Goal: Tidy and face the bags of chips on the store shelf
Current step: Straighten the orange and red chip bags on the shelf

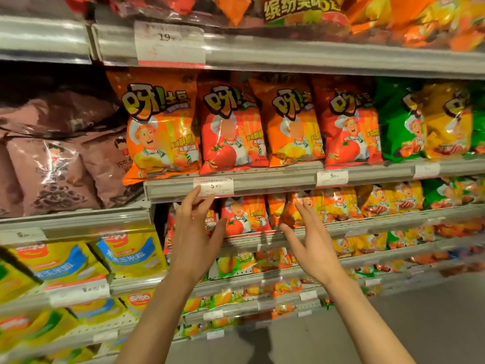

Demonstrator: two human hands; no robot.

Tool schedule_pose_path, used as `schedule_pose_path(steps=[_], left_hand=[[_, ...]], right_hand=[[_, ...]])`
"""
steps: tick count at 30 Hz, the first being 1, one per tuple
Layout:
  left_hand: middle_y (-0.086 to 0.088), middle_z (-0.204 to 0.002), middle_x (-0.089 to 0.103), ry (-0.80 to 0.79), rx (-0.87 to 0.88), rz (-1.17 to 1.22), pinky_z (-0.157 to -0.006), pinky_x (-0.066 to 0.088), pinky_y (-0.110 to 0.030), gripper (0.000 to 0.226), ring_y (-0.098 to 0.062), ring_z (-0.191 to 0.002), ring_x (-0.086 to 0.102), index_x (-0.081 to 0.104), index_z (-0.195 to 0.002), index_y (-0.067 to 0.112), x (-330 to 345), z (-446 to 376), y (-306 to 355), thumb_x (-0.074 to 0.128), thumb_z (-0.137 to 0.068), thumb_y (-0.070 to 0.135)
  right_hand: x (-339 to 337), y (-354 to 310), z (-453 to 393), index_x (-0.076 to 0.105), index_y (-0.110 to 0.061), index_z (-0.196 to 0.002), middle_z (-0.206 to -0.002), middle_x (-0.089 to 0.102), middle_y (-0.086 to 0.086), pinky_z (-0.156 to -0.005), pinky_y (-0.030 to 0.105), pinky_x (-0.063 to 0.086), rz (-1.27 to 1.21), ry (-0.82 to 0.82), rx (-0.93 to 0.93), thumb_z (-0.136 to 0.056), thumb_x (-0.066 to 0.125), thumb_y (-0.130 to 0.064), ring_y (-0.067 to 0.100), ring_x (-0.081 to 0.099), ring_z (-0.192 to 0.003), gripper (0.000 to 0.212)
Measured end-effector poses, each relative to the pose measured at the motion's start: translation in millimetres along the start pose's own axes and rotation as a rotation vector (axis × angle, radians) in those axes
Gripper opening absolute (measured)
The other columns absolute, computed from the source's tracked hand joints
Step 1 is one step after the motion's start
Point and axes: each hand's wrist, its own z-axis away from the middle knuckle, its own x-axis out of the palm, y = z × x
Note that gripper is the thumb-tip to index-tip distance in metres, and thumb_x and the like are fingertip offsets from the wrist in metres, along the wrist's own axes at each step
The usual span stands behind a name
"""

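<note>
A row of chip bags stands upright on the middle shelf (275,177): an orange bag (160,127) at the left leaning out past the edge, then a red tomato bag (231,130), another orange bag (291,124), a red bag (349,124), a green bag (399,122) and a yellow bag (448,119). On the shelf below sit smaller bags, among them a red tomato bag (244,216). My left hand (194,232) and my right hand (312,243) are raised in front of that lower row, fingers spread, holding nothing.
Brown bags (52,174) fill the shelf at left, with yellow and blue bags (78,261) below them. Large snack packs lie on the top shelf (315,53). Price tags (214,186) hang on the shelf rails. Lower shelves hold more small bags above the grey floor (433,311).
</note>
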Motion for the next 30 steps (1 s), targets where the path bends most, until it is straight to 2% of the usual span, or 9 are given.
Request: schedule_pose_path(steps=[5, 8, 10, 12, 15, 17, 19, 25, 30], left_hand=[[-0.011, -0.146, 0.043, 0.146, -0.104, 0.016, -0.103, 0.044, -0.041, 0.051, -0.023, -0.135, 0.041, 0.052, -0.140, 0.015, 39, 7, 40, 0.066, -0.094, 0.031], [-0.013, -0.137, 0.050, 0.177, -0.127, -0.053, -0.110, 0.036, -0.029, 0.051, -0.025, -0.128, 0.047, 0.053, -0.138, 0.009, 72, 6, 66, 0.063, -0.093, 0.032], [-0.011, -0.133, 0.051, 0.160, -0.211, -0.079, -0.106, 0.034, -0.024, 0.052, -0.024, -0.124, 0.050, 0.053, -0.137, 0.013, 91, 2, 86, 0.063, -0.091, 0.036], [-0.009, -0.129, 0.052, 0.151, -0.234, -0.092, -0.103, 0.033, -0.022, 0.052, -0.020, -0.120, 0.050, 0.054, -0.136, 0.016, 104, -3, 110, 0.061, -0.089, 0.038], [-0.008, -0.124, 0.053, 0.115, -0.159, -0.174, -0.094, 0.030, -0.017, 0.051, -0.020, -0.116, 0.049, 0.053, -0.135, 0.016, 118, -17, 139, 0.057, -0.089, 0.038], [-0.007, -0.122, 0.054, 0.084, -0.112, -0.220, -0.095, 0.036, -0.026, 0.051, -0.025, -0.115, 0.052, 0.052, -0.135, 0.016, 125, -28, 154, 0.054, -0.090, 0.040], [-0.006, -0.122, 0.055, 0.048, -0.043, -0.269, -0.097, 0.045, -0.039, 0.050, -0.026, -0.116, 0.052, 0.053, -0.135, 0.016, 132, -40, 163, 0.054, -0.092, 0.041], [0.000, -0.107, 0.056, -0.080, 0.175, -0.402, -0.076, 0.053, -0.041, 0.036, -0.024, -0.103, 0.057, 0.059, -0.122, 0.019, 147, -78, 164, 0.064, -0.092, 0.038], [0.004, -0.100, 0.058, -0.144, 0.267, -0.418, -0.070, 0.053, -0.039, 0.031, -0.022, -0.096, 0.058, 0.059, -0.116, 0.021, 150, -102, 152, 0.069, -0.089, 0.036]], right_hand=[[-42, 57, -9, 0.023, -0.023, -0.159, -0.163, 0.027, -0.004, -0.113, 0.026, 0.021, -0.074, 0.065, 0.043, -0.097, 0.049, -0.055, 0.015, 0.023, -0.151, 0.074], [-82, 109, -23, 0.025, -0.024, -0.157, -0.161, 0.030, -0.001, -0.115, 0.035, 0.030, -0.071, 0.057, 0.066, -0.097, 0.050, -0.055, 0.020, 0.029, -0.149, 0.072], [-109, 145, -37, 0.031, -0.031, -0.152, -0.158, 0.034, -0.001, -0.107, 0.039, 0.039, -0.077, 0.061, 0.123, -0.099, 0.051, -0.053, 0.023, 0.038, -0.144, 0.061], [-136, 174, -52, 0.037, -0.031, -0.149, -0.150, 0.043, -0.001, -0.096, 0.034, 0.043, -0.102, 0.084, 0.120, -0.099, 0.058, -0.041, 0.024, 0.051, -0.133, 0.055], [-170, 200, -72, 0.043, -0.020, -0.147, -0.141, 0.051, 0.006, -0.097, 0.037, 0.043, -0.029, 0.085, 0.022, -0.096, 0.063, -0.033, 0.029, 0.053, -0.128, 0.057], [-186, 211, -84, 0.049, -0.012, -0.143, -0.134, 0.056, 0.013, -0.095, 0.041, 0.045, 0.046, 0.124, -0.069, -0.097, 0.062, -0.032, 0.034, 0.056, -0.122, 0.052], [-194, 217, -97, 0.056, -0.007, -0.135, -0.118, 0.063, 0.016, -0.082, 0.036, 0.046, 0.107, 0.180, -0.209, -0.096, 0.061, -0.031, 0.036, 0.063, -0.104, 0.045], [-182, 191, -123, 0.067, -0.010, -0.117, -0.105, 0.067, 0.005, -0.074, 0.023, 0.047, 0.172, 0.190, -0.493, -0.087, 0.075, -0.018, 0.022, 0.069, -0.086, 0.032], [-144, 157, -133, 0.067, -0.014, -0.115, -0.097, 0.062, 0.000, -0.071, 0.027, 0.052, 0.137, 0.197, -0.636, -0.085, 0.071, -0.018, 0.019, 0.062, -0.084, 0.030]])
